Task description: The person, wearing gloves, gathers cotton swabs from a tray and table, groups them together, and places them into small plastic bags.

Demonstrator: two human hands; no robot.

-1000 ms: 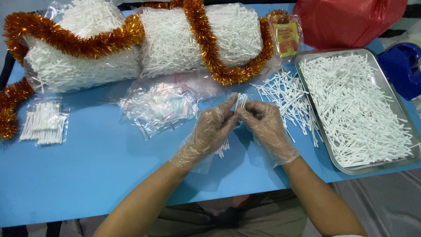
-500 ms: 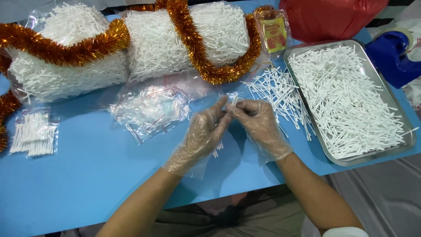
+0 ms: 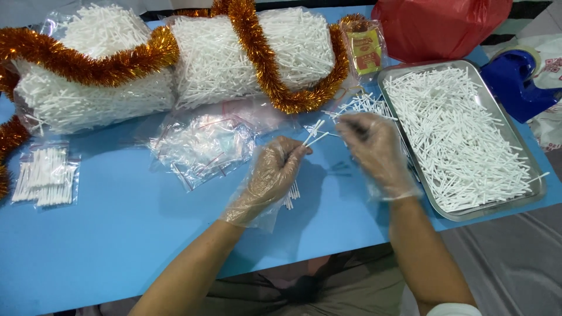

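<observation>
Both my hands wear thin clear plastic gloves over a blue table (image 3: 105,234). My left hand (image 3: 274,172) is closed around a small bunch of white cotton swabs (image 3: 315,134), whose tips stick out above and below my fist. My right hand (image 3: 374,146) hovers just right of it, fingers curled near a loose pile of swabs (image 3: 363,105) on the table; whether it pinches any swab is hard to tell. A metal tray (image 3: 530,196) heaped with white swabs lies to the right.
A pile of small clear bags (image 3: 202,146) lies left of my hands. Two large bags of swabs (image 3: 88,93) draped with orange tinsel (image 3: 257,52) fill the back. Filled small packets (image 3: 47,175) sit far left. A red bag (image 3: 439,26) and blue tape dispenser (image 3: 515,79) stand back right.
My hands were together on the swab bunch; now my right hand has pulled away to the right toward the loose pile, while my left keeps the bunch.
</observation>
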